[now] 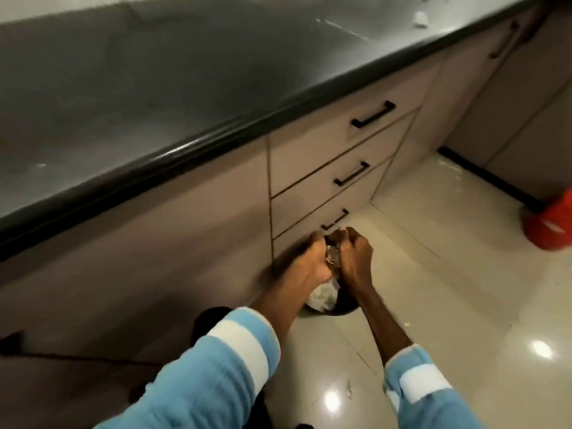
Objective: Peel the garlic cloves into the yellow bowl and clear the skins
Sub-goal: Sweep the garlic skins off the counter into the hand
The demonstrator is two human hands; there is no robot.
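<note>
Low over the floor, both hands hang above a dark round bin (340, 309) that stands against the bottom drawer. A heap of white papery garlic skins (323, 295) lies inside the bin. My left hand (312, 258) and my right hand (356, 252) are curled close together around a small shiny object (425, 257) held between them; blur hides what it is. The yellow bowl is not in view. A small white bit (421, 18) lies far back on the counter.
The dark countertop (154, 88) with a black rounded edge runs across the upper left. Below it are beige drawers (325, 150) with black handles. A red bucket (551, 224) stands on the glossy tiled floor (433, 305) at the right.
</note>
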